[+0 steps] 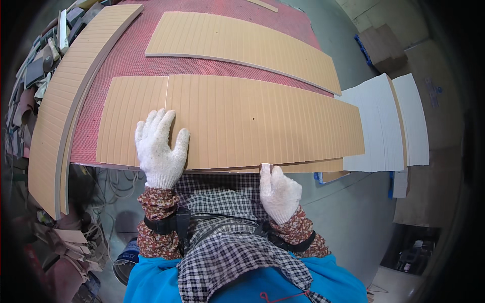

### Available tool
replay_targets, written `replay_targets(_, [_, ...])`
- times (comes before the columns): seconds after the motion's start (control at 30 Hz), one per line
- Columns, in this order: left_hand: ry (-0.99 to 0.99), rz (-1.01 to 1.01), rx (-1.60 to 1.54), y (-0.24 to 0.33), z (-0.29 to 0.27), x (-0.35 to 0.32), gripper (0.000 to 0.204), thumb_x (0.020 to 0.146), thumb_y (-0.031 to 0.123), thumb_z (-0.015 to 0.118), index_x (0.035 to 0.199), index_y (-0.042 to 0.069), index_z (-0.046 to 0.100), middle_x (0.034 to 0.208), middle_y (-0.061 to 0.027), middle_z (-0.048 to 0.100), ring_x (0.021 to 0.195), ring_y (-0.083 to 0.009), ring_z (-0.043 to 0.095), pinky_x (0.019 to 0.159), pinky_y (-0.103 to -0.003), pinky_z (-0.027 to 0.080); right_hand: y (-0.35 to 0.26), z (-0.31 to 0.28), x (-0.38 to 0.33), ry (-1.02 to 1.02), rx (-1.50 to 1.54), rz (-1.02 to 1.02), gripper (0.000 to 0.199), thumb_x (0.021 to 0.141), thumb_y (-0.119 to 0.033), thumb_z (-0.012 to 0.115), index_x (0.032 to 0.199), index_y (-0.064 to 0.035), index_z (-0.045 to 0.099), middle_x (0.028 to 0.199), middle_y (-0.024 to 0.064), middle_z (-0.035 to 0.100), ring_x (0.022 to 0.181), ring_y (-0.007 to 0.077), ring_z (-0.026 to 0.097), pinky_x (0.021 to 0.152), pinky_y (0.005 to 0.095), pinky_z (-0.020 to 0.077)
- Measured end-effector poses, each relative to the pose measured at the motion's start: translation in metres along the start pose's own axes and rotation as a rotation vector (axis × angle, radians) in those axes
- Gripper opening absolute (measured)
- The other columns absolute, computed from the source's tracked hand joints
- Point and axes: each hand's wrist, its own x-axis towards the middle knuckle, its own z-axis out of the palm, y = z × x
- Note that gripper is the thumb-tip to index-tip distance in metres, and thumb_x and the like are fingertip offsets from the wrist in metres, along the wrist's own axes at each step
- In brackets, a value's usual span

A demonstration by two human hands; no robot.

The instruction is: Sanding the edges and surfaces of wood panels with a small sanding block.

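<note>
A long tan panel [273, 116] with grooves across it lies in front of me, and its near edge faces my body. A seam on its left divides it from a shorter tan piece [130, 108]. My left hand [160, 146], in a white knit glove, lies flat by that seam with the fingers and thumb apart. My right hand [281, 194], gloved the same way, is closed at the near edge. A small pale tip shows at its fingers; I cannot make out what it is. Another tan panel [318, 165] shows partly under the long one.
Red mesh matting [113, 70] covers the table. Another grooved panel [242, 45] lies farther back, and long panels [76, 96] line the left side. White sheets [374, 126] are stacked at the right. Mixed scraps [38, 70] crowd the far left, and a bucket [126, 260] stands below.
</note>
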Motion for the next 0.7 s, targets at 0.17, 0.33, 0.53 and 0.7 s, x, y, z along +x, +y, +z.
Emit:
replay_targets(0.17, [-0.018, 0.002, -0.001, 0.0, -0.002, 0.001, 0.047, 0.091, 0.024, 0.075, 0.132, 0.002, 0.068, 0.141, -0.0205, 0.065, 0.14, -0.0374, 0.054, 0.124, -0.051, 0.03, 0.001, 0.002, 0.012, -0.009, -0.02, 0.021, 0.026, 0.106, -0.026, 0.059, 0.089, -0.0067, 0.063, 0.061, 0.0152, 0.065, 0.054, 0.0322, 0.069, 0.048, 0.0429, 0.0535])
replay_targets(0.33, [-0.009, 0.001, 0.0, 0.001, -0.002, 0.0, 0.047, 0.091, 0.024, 0.075, 0.132, 0.001, 0.068, 0.141, -0.0212, 0.065, 0.14, -0.0377, 0.054, 0.124, -0.051, 0.029, 0.013, 0.009, 0.077, 0.044, -0.038, -0.125, 0.033, 0.107, -0.031, 0.054, 0.091, -0.0048, 0.065, 0.068, 0.0188, 0.069, 0.061, 0.0358, 0.072, 0.055, 0.0446, 0.0578])
replay_targets(0.53, [-0.008, 0.007, -0.014, 0.004, -0.004, 0.001, 0.047, 0.089, 0.022, 0.076, 0.13, 0.0, 0.068, 0.14, -0.0217, 0.065, 0.138, -0.0383, 0.055, 0.124, -0.052, 0.03, 0.01, 0.004, 0.181, -0.06, -0.036, -0.016, 0.046, 0.109, -0.035, 0.04, 0.101, -0.0016, 0.07, 0.09, 0.0262, 0.075, 0.086, 0.0434, 0.076, 0.08, 0.0544, 0.0604])
replay_targets(0.7, [-0.025, -0.015, -0.042, 0.004, -0.009, 0.003, 0.047, 0.088, 0.021, 0.077, 0.129, -0.001, 0.068, 0.138, -0.0218, 0.066, 0.137, -0.0387, 0.056, 0.123, -0.052, 0.031, 0.005, 0.009, 0.249, -0.122, -0.106, -0.057, 0.048, 0.108, -0.036, 0.038, 0.109, -0.0019, 0.072, 0.109, 0.0265, 0.074, 0.104, 0.0416, 0.074, 0.094, 0.0535, 0.0577])
